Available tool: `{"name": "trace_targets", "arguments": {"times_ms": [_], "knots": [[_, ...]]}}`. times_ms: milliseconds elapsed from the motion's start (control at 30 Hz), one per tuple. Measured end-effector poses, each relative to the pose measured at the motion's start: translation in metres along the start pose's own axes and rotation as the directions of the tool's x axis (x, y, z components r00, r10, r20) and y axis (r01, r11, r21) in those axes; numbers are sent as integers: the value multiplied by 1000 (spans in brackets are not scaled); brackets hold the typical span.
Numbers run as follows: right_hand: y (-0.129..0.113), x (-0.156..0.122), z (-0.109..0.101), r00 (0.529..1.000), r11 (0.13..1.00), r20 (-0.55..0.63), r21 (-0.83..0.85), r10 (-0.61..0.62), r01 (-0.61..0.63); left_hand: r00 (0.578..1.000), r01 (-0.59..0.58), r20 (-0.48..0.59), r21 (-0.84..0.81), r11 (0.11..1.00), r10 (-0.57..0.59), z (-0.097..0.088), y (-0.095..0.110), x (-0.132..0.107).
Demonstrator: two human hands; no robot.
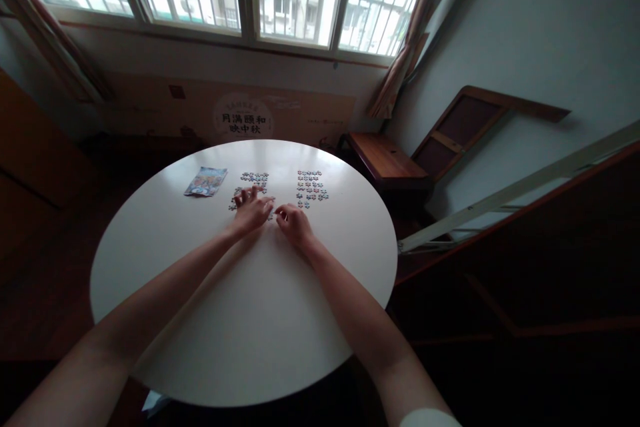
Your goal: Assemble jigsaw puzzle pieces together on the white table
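Puzzle pieces (pixel 260 177) are seen from the head view in two groups on the far half of a round white table (pixel 230 333). The right-hand group (pixel 309 185) is set out in short, fairly even rows, with narrow gaps apparently left between many of the pieces. The left-hand group is laid in rows too, but is partly covered by the left hand (pixel 250 210), so its full extent cannot be told. As a judgement, the laying-out looks well advanced, while no joined picture can be made out; whether any neighbouring pieces are locked together is too small to tell. At least one piece (pixel 271 217) is seen at the near edge of the left group, between the hands, where the handling appears to be centred.

The left hand is held partly open, palm down, its fingers loosely spread over the pieces; whether one is gripped beneath it cannot be told. The right hand (pixel 295 221) is held just beside it, fingers curled in and tips brought close to the thumb; a piece may be pinched there, but none can be made out.

A printed packet (pixel 205 182) is laid flat, left of both groups and apart from them. Whether it is a bag or only a sheet, and whether anything is contained in it, cannot be judged.
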State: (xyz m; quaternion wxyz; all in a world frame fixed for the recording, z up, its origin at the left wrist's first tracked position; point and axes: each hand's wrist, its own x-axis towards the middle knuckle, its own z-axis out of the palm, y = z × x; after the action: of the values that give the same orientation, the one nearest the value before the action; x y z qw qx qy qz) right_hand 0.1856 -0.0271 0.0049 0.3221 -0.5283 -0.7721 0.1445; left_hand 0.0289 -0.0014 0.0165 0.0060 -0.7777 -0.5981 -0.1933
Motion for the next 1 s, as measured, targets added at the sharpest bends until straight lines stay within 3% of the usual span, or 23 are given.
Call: {"name": "trace_targets", "arguments": {"times_ms": [100,167,300,433,567,633,767,900,1000], "knots": [[2,2,-2,989,1000,-146,-21,19,-22,999,-35,17,-24,999,36,5,10,2],[4,3,-3,984,997,-174,-59,32,-43,998,-62,17,-53,997,63,9,14,1],[3,0,-4,995,987,-84,-150,50,-62,994,-99,-58,-119,988,93,11,13,-6],[-3,-3,-7,997,965,-3,-252,73,-71,977,-152,-173,-166,974,123,3,-5,-20],[-6,-3,-10,997,960,7,-271,73,-68,944,-302,-224,-278,912,244,-4,-25,-31],[-5,-2,-10,997,964,-9,-257,71,-71,940,-317,-239,-340,886,244,-6,-30,-35],[-1,-1,-5,997,970,-32,-232,64,-70,956,-277,-205,-402,873,209,-5,-29,-38],[0,-2,-4,999,976,-10,-213,50,-51,955,-297,-117,-414,861,272,-5,-25,-39],[-1,-2,-6,998,977,-3,-207,58,-57,950,-312,-124,-413,856,286,-5,-24,-40]]}}
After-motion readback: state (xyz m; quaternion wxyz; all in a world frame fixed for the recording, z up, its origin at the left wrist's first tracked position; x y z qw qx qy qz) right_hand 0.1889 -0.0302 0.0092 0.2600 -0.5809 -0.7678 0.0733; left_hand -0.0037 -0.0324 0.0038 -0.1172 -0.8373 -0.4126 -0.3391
